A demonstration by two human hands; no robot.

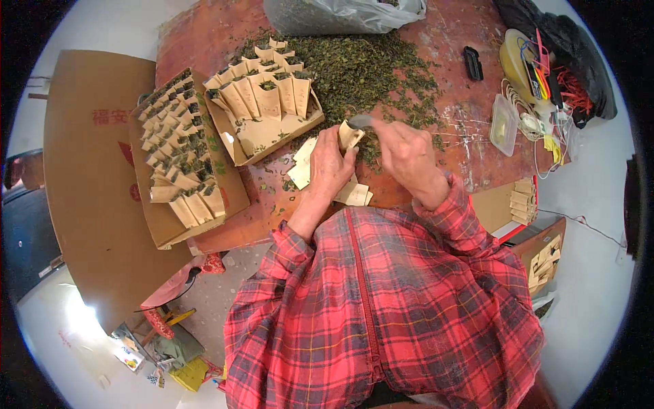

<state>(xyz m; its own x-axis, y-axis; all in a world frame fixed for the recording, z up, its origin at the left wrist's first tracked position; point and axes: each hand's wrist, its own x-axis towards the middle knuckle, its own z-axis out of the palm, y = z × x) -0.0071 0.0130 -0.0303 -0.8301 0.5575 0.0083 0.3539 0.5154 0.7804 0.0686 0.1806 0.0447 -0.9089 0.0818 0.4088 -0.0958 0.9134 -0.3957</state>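
Upright between the fingers of my left hand (330, 165) is a small tan paper bag (348, 138) with its mouth open. My right hand (407, 155) grips a grey metal spoon (360, 120), whose bowl is at the bag's mouth; its handle is hidden in my fingers. Beyond both hands spreads a heap of dried green leaves (361, 71) on the red table (463, 102). Flat paper bags (354, 193) lie under and beside my left hand. Left of it, a shallow cardboard tray (262, 140) holds several upright filled bags (267, 101).
A larger cardboard box (158, 235) packed with filled bags stands at the left. A grey plastic bag (340, 19) sits at the far edge. On the right are a black object (472, 63), a clear plastic container (504, 126), cords and a yellow tub (514, 58).
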